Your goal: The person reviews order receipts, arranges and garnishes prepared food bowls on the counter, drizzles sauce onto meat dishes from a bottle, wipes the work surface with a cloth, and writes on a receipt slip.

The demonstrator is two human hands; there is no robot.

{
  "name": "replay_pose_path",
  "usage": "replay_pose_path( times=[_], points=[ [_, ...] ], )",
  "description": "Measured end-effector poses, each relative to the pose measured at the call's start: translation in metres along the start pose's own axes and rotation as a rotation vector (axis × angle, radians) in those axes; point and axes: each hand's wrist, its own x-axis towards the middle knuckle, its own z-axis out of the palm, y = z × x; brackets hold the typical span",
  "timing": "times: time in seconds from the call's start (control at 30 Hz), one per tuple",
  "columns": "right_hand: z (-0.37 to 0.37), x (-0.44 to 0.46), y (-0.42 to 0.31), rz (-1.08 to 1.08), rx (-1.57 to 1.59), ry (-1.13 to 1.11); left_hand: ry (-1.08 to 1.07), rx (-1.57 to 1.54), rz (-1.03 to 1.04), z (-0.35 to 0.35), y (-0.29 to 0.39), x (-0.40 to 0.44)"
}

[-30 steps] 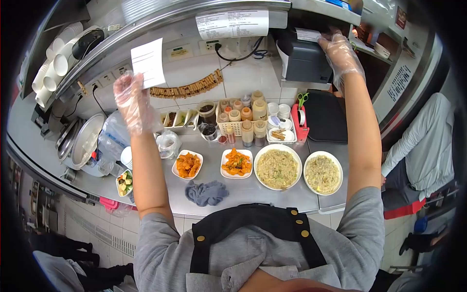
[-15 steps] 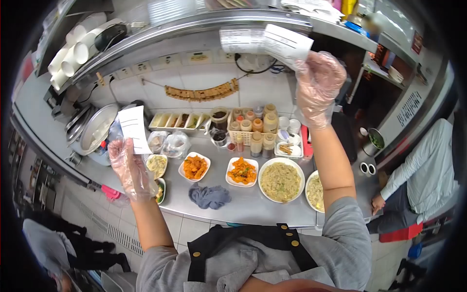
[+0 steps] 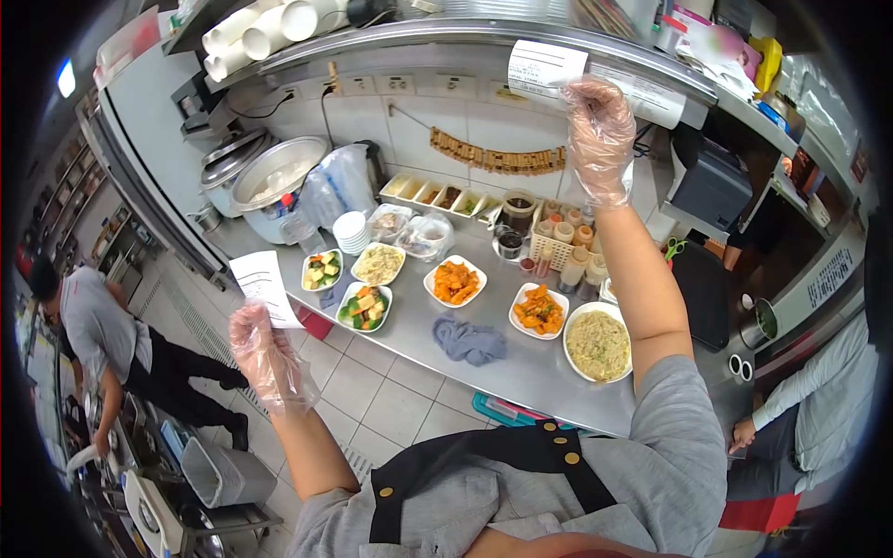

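Note:
A clear plastic glove covers my left hand point(image 3: 265, 353), whose fingers pinch a printed paper slip point(image 3: 263, 286) near the counter's left front edge. My right hand point(image 3: 602, 139), gloved too, is raised to the metal shelf rail point(image 3: 465, 39). Its fingers close at the lower right corner of a printed order slip point(image 3: 544, 67); a second slip point(image 3: 646, 96) hangs from the rail just right of them. Below stand bowls of mixed vegetables point(image 3: 364, 308), orange coated pieces point(image 3: 455, 283) and a large bowl of pale, rice-like food point(image 3: 597, 344).
On the steel counter point(image 3: 400, 339) lies a crumpled blue cloth point(image 3: 468, 339). Sauce bottles fill a basket point(image 3: 544, 249) behind the bowls. A large pot point(image 3: 279, 177) stands at the back left. One person point(image 3: 112, 325) works at the far left; another person's sleeve point(image 3: 809, 381) shows at right.
The view has swung left, so the counter sits further right. My right hand has shifted left relative to the rail, to the other slip. My left hand still grips its slip, now lower in view.

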Motion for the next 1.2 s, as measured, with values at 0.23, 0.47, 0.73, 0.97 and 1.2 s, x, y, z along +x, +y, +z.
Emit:
replay_pose_path(
  times=[0.23,0.47,0.73,0.97,1.2],
  points=[
    [0.099,-0.059,-0.127,0.541,0.372,-0.084,-0.148,0.341,0.014,0.002,0.058,-0.011],
    [0.123,-0.111,-0.238,0.313,0.277,-0.421,-0.253,0.121,0.121,0.048,0.068,-0.03],
    [0.123,-0.133,-0.234,0.704,0.553,-0.293,-0.243,0.202,0.159,0.004,0.141,-0.059],
    [0.142,-0.184,-0.272,0.79,0.977,-0.6,0.152,0.422,0.197,-0.021,0.205,-0.158],
    [0.141,-0.237,-0.331,1.179,1.364,-0.725,0.53,0.396,0.196,-0.025,0.304,-0.295]
  ],
)
